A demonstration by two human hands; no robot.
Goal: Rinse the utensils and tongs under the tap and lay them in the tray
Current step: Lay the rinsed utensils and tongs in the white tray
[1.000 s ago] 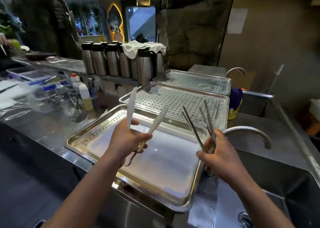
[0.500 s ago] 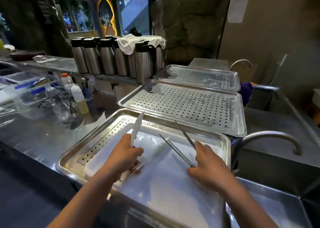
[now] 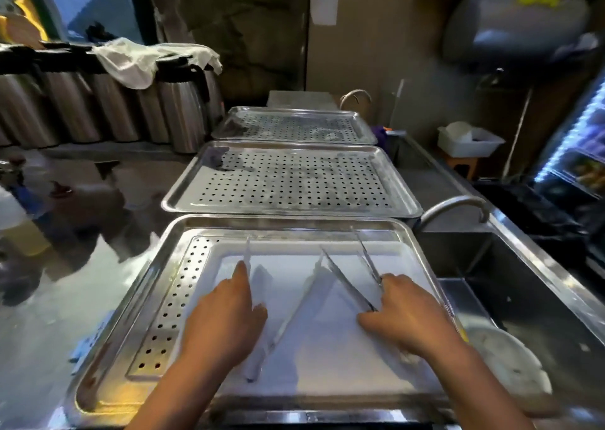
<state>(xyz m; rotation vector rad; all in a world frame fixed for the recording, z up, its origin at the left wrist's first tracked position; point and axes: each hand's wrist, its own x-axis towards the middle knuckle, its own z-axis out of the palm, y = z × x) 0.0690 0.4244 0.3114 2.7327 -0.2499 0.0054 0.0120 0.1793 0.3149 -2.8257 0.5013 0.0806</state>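
A commercial kitchen or café back area: steel table, stacked perforated trays, a row of thermal carafes (upper left), deep sink at right.

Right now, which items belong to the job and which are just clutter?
Job:
left hand
right hand
white plastic tongs
thin steel tongs
nearest steel tray
curved steel tap

Lying about:
two empty perforated trays
steel flasks
white cloth

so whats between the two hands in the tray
In the head view, one arm of the white tongs lies on the white liner between left hand and right hand.
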